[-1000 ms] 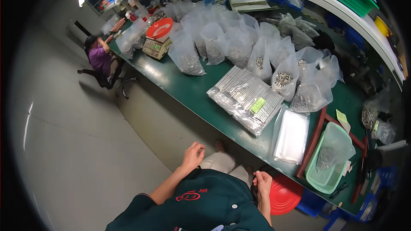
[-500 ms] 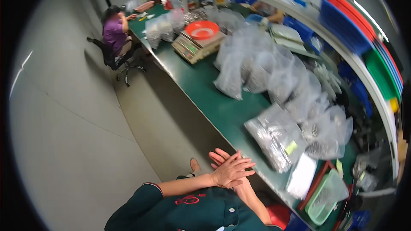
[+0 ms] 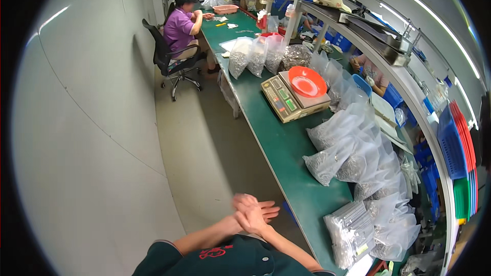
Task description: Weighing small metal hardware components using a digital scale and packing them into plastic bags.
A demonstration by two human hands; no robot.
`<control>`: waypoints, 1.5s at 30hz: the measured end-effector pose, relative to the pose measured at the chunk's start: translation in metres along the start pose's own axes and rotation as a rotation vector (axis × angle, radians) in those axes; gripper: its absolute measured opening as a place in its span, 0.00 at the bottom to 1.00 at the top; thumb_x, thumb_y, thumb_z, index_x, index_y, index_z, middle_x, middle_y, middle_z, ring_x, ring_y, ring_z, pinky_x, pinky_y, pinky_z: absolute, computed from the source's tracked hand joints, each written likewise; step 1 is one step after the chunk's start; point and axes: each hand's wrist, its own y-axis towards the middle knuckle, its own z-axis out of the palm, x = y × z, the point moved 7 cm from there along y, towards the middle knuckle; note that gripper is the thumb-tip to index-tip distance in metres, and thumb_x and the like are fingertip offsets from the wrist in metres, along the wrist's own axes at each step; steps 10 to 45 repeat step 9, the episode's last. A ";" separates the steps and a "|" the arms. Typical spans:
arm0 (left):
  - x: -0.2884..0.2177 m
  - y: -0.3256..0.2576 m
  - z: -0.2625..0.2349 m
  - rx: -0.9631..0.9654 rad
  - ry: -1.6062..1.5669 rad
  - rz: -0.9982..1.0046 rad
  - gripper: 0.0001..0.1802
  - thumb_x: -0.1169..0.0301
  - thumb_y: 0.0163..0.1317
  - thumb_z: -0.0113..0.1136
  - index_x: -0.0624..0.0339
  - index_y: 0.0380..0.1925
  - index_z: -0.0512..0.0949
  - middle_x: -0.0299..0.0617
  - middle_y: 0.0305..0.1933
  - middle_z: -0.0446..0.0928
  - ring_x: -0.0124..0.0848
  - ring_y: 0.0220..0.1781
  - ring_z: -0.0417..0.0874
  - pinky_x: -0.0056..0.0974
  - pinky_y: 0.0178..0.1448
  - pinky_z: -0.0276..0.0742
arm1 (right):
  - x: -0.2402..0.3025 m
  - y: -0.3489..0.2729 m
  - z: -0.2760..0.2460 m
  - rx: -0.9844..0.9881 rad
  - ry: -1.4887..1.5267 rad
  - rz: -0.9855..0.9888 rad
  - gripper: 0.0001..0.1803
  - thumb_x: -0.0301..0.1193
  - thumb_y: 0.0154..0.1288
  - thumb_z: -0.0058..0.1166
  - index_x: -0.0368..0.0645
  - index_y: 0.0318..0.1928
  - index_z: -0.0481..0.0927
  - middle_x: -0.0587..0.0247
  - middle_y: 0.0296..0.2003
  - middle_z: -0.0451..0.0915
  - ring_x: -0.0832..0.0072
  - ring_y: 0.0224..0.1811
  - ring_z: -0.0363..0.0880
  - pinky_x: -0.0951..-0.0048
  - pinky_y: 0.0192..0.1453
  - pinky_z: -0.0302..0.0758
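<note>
My two hands are pressed together, crossed over each other, in front of my body and left of the table's edge. My left hand (image 3: 269, 210) reaches across to the right, its fingers stretched out and open. My right hand (image 3: 247, 212) lies over it, pointing up and left; its fingers are smeared by motion, so I cannot tell how far they bend. No object shows in either hand. To their right, a stack of clear plastic bags (image 3: 349, 232) lies on the green table (image 3: 291, 174), beside several filled clear bags (image 3: 340, 161).
A weighing scale (image 3: 284, 99) with an orange-red dish (image 3: 307, 82) stands farther along the table. A person in purple (image 3: 180, 30) sits on a black chair at the far end. Shelving (image 3: 399, 79) with stacked coloured baskets (image 3: 455, 153) borders the right. A pale wall (image 3: 92, 138) is on the left.
My view has swung, bringing more of the far table into sight. My left hand lay on top with fingers spread; now my right hand is over it. The hands stay in contact.
</note>
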 end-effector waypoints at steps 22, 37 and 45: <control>-0.126 -0.018 0.003 -0.354 0.012 0.065 0.37 0.47 0.58 0.46 0.64 0.58 0.57 0.47 0.61 0.61 0.45 0.65 0.59 0.47 0.67 0.55 | -0.087 0.074 0.020 0.053 -0.049 0.228 0.17 0.38 0.61 0.40 0.44 0.46 0.75 0.55 0.48 0.74 0.59 0.56 0.67 0.55 0.63 0.54; -0.126 -0.018 0.003 -0.354 0.012 0.065 0.37 0.47 0.58 0.46 0.64 0.58 0.57 0.47 0.61 0.61 0.45 0.65 0.59 0.47 0.67 0.55 | -0.087 0.074 0.020 0.053 -0.049 0.228 0.17 0.38 0.61 0.40 0.44 0.46 0.75 0.55 0.48 0.74 0.59 0.56 0.67 0.55 0.63 0.54; -0.126 -0.018 0.003 -0.354 0.012 0.065 0.37 0.47 0.58 0.46 0.64 0.58 0.57 0.47 0.61 0.61 0.45 0.65 0.59 0.47 0.67 0.55 | -0.087 0.074 0.020 0.053 -0.049 0.228 0.17 0.38 0.61 0.40 0.44 0.46 0.75 0.55 0.48 0.74 0.59 0.56 0.67 0.55 0.63 0.54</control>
